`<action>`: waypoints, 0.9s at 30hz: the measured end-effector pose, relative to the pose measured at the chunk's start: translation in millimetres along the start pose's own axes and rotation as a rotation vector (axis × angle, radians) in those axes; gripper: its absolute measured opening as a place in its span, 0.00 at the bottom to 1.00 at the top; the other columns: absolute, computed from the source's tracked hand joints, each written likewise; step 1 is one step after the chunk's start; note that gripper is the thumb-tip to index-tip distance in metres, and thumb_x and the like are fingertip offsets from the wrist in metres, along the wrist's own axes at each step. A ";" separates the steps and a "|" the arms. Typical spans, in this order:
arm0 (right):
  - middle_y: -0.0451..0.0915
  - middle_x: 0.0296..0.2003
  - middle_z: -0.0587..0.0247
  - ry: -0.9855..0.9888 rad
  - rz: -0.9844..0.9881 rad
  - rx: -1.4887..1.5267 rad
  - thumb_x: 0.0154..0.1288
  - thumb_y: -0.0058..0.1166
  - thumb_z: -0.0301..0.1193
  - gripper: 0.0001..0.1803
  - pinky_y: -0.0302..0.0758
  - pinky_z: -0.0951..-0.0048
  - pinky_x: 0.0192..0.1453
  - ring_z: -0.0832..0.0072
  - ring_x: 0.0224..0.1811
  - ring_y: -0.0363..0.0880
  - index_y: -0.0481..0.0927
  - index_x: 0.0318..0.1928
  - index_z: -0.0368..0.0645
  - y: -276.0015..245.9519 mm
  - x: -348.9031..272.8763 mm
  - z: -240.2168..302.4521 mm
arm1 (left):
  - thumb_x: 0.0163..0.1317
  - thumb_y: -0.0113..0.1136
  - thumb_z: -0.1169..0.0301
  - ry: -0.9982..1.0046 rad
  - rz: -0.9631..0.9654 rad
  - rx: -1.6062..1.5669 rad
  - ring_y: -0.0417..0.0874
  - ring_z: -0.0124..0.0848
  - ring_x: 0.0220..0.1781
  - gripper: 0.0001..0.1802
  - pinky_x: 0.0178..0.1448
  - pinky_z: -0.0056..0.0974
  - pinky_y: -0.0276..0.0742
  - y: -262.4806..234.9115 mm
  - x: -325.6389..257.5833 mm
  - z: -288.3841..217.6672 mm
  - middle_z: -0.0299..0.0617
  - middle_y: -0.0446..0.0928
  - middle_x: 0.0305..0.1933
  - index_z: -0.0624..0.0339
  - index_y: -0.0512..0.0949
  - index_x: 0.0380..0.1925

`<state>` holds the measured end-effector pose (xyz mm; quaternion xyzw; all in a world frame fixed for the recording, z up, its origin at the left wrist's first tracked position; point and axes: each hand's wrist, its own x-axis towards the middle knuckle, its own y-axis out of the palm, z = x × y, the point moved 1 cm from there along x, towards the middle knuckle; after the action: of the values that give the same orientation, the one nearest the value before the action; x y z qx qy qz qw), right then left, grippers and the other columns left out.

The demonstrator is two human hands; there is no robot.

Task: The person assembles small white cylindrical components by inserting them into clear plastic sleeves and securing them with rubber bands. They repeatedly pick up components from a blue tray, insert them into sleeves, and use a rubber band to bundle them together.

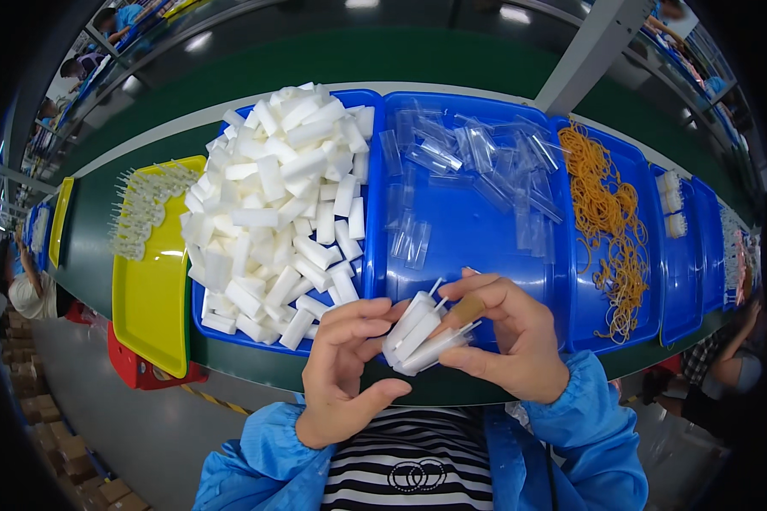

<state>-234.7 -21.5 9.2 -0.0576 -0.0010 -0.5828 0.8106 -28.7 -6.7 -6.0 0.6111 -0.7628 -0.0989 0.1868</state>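
In front of my body, just past the near table edge, is a small bundle of white blocks (418,332) with thin white rods sticking out and what looks like clear film around it. My right hand (516,341) grips its right side between thumb and fingers; a tan wrap covers one finger. Curled around the left side is my left hand (341,362), its fingertips against the bundle and its thumb lower down. Beyond the hands, a blue tray (477,268) holds clear plastic sleeves (477,153). White foam-like blocks (273,196) are heaped in a blue tray to the left.
To the right, orange rubber bands (605,213) lie in another blue tray (648,315). A yellow tray (149,298) at left carries rows of small white rodded pieces (153,200). A grey metal post (588,55) rises behind the trays. Other people sit along the bench at both sides.
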 end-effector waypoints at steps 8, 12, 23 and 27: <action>0.80 0.48 0.58 -0.126 0.043 -0.377 0.63 0.58 0.24 0.12 0.69 0.60 0.65 0.62 0.57 0.76 0.80 0.47 0.39 -19.3 47.3 9.5 | 0.59 0.63 0.87 -0.037 0.130 0.144 0.72 0.41 0.66 0.25 0.67 0.45 0.76 -28.3 4.9 -9.4 0.52 0.64 0.65 0.70 0.71 0.57; 0.80 0.45 0.58 -0.538 0.158 -1.205 0.59 0.56 0.28 0.15 0.71 0.62 0.61 0.62 0.55 0.77 0.81 0.47 0.41 -10.2 68.7 -9.2 | 0.59 0.63 0.87 -0.025 0.079 0.183 0.72 0.40 0.66 0.29 0.67 0.45 0.76 -27.6 4.8 -11.5 0.51 0.65 0.65 0.68 0.69 0.61; 0.80 0.37 0.58 -0.108 -0.127 -0.371 0.57 0.55 0.17 0.22 0.77 0.68 0.52 0.68 0.41 0.83 0.74 0.54 0.33 -12.1 62.1 24.6 | 0.58 0.64 0.86 -0.033 0.047 0.177 0.74 0.37 0.64 0.24 0.65 0.43 0.77 -26.5 0.2 -7.2 0.50 0.65 0.63 0.65 0.70 0.55; 0.80 0.43 0.56 -0.011 -0.278 0.196 0.62 0.48 0.14 0.22 0.77 0.71 0.56 0.73 0.47 0.83 0.70 0.58 0.31 5.9 42.0 29.6 | 0.57 0.65 0.86 -0.060 0.041 0.247 0.73 0.37 0.63 0.26 0.64 0.42 0.76 -17.8 1.4 -6.6 0.49 0.65 0.62 0.64 0.70 0.55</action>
<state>-213.7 -56.5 40.9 0.0189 -0.0703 -0.6860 0.7239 -10.3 -11.7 -6.5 0.6105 -0.7868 -0.0186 0.0892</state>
